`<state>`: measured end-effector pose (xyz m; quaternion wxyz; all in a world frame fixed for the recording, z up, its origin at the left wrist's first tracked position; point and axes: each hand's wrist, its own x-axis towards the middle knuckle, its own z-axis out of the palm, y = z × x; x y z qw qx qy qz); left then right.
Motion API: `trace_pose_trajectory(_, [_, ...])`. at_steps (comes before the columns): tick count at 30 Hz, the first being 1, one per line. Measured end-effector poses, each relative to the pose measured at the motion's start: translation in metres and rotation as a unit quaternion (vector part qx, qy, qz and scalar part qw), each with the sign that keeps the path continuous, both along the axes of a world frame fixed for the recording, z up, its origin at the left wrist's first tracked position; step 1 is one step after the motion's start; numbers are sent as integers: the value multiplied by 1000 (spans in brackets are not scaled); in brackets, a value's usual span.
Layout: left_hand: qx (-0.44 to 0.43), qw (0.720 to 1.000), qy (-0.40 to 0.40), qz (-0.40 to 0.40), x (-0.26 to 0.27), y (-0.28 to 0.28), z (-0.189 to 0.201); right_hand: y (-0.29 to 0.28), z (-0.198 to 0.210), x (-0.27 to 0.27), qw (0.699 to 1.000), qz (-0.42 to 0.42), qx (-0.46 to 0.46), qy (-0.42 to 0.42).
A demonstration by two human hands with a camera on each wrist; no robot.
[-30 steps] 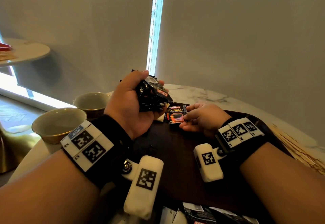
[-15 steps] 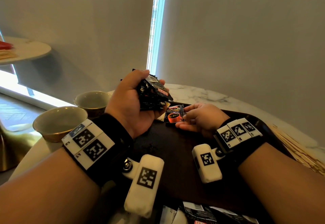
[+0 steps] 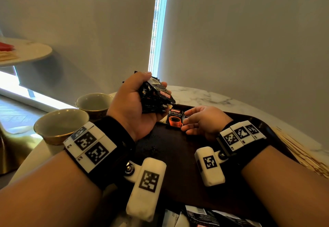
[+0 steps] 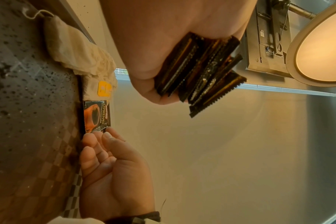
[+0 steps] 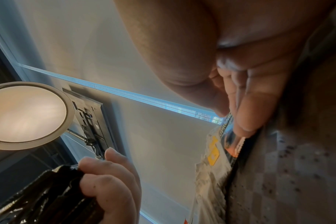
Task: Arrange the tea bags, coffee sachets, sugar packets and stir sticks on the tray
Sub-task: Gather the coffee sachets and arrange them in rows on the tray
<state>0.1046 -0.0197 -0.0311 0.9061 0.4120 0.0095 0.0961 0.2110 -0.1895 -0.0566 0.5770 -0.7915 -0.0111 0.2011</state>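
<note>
My left hand [image 3: 156,87] is raised over the far left of the dark tray [image 3: 178,155] and grips a bundle of black coffee sachets [image 3: 156,96] [image 4: 197,72]. One coffee sachet [image 3: 175,119] [image 4: 96,116], with a red cup printed on it, stands against the tray's far rim. Pale tea bags [image 4: 73,50] lie beside it along that rim. My right hand [image 3: 184,120] is at this sachet's right edge, its straight fingers [image 4: 105,141] just touching the packet. Wooden stir sticks [image 3: 299,152] lie on the marble table to the right of the tray.
Two gold-rimmed cups [image 3: 60,125] [image 3: 94,102] stand left of the tray. More packets [image 3: 204,216] lie at the near edge. A wall rises close behind the round marble table [image 3: 213,98].
My right hand has set the single sachet upright at the far rim, and its fingers have loosened from a hold to a light touch. My left hand has stayed put with its bundle.
</note>
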Motion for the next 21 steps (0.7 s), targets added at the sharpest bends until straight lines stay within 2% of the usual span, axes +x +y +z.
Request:
trace_pose_trajectory(8, [4, 1000, 0, -1, -1, -1, 0, 0, 0, 0, 1000, 1, 3, 2])
trace_pose_trajectory(16, [3, 1000, -3, -8, 0, -1, -1, -3, -4, 4, 999, -9, 27, -44])
trace_pose_trajectory(18, [5, 1000, -3, -11, 1, -1, -2, -4, -4, 5, 997, -4, 46, -67])
trace_pose_trajectory(21, [1, 1000, -1, -26, 1, -2, -2, -7, 0, 6, 984, 30, 99, -148])
